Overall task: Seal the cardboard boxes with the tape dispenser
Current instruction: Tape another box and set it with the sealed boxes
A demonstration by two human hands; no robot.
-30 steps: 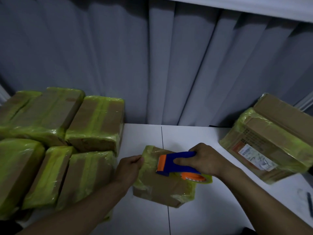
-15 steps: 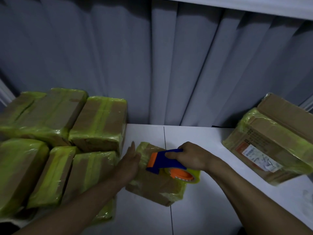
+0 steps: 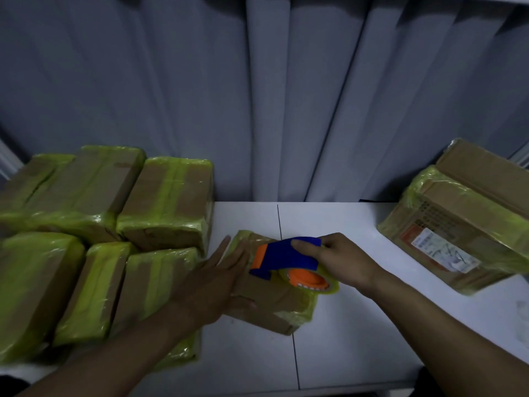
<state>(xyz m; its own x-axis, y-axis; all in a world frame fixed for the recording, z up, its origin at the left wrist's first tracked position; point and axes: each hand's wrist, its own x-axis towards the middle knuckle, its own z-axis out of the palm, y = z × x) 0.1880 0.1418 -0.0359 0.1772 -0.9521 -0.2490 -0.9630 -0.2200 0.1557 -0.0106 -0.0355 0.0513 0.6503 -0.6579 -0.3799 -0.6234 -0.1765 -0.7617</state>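
Observation:
A small cardboard box point(image 3: 274, 302) partly wrapped in yellow-green tape lies on the white table point(image 3: 357, 339), near the middle. My right hand point(image 3: 340, 259) grips the blue and orange tape dispenser point(image 3: 283, 260), which rests on top of the box with its tape roll over the box's right side. My left hand point(image 3: 217, 279) lies flat on the box's left part, fingers stretched out and pressing down.
Several taped boxes point(image 3: 94, 224) are stacked at the left, close to my left forearm. A larger taped box with a shipping label point(image 3: 458, 224) sits at the right. Grey curtains hang behind the table. A seam runs down the tabletop.
My left hand has gone from gripping the box's left edge to lying flat on its top. The dispenser has slid a little left across the box.

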